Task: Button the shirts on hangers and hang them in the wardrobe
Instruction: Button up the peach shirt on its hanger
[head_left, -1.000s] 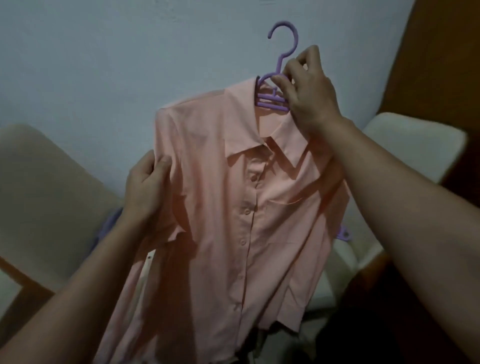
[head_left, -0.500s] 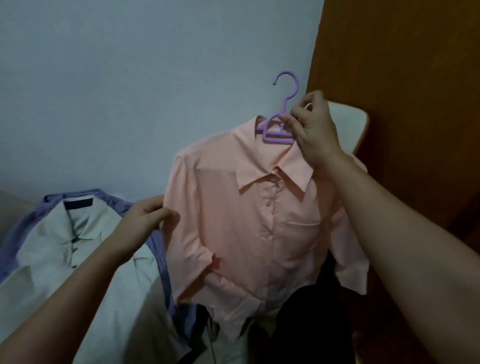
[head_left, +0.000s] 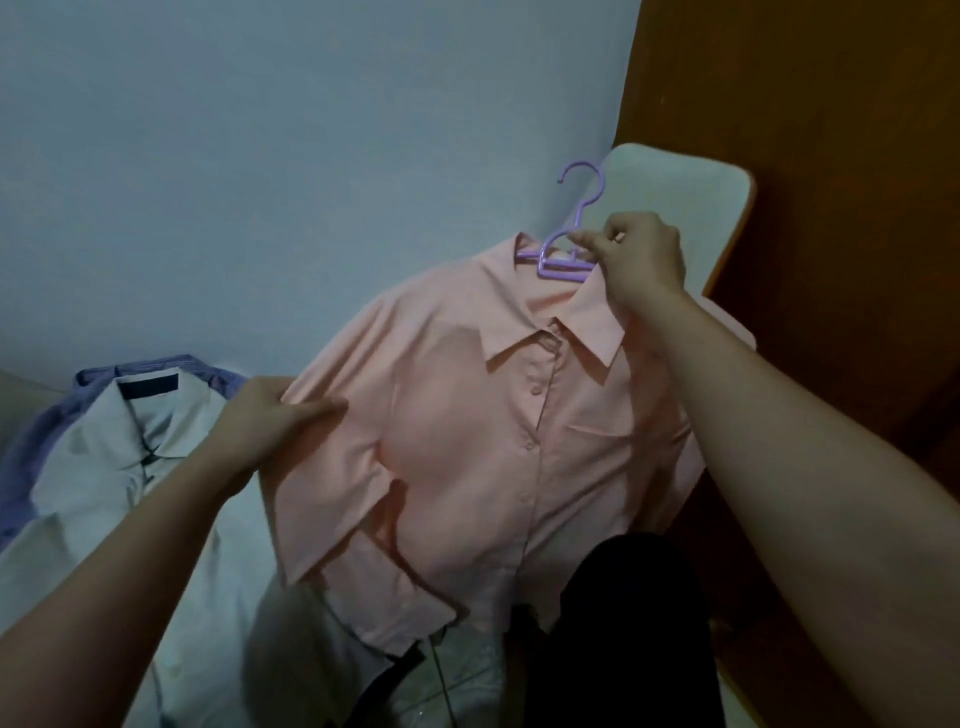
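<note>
A pink shirt (head_left: 467, 431) hangs on a purple hanger (head_left: 563, 257), its front buttoned down the placket. My right hand (head_left: 641, 260) grips the hanger at the collar, just below the hook. My left hand (head_left: 265, 421) pinches the shirt's shoulder and upper sleeve at the left edge. The shirt's lower hem lies over other clothes, and its folded sleeve drapes down at the lower left.
A pale grey shirt (head_left: 124, 499) lies at the left on top of a purple striped shirt (head_left: 47, 431). A dark garment (head_left: 634, 623) sits at the bottom right. A brown wooden panel (head_left: 831, 208) stands at the right, with a cream cushion (head_left: 675, 192) against it.
The shirt has tilted and dropped lower, its hem now resting over the pile. My left hand has slid along the shoulder; my right hand still holds the hanger.
</note>
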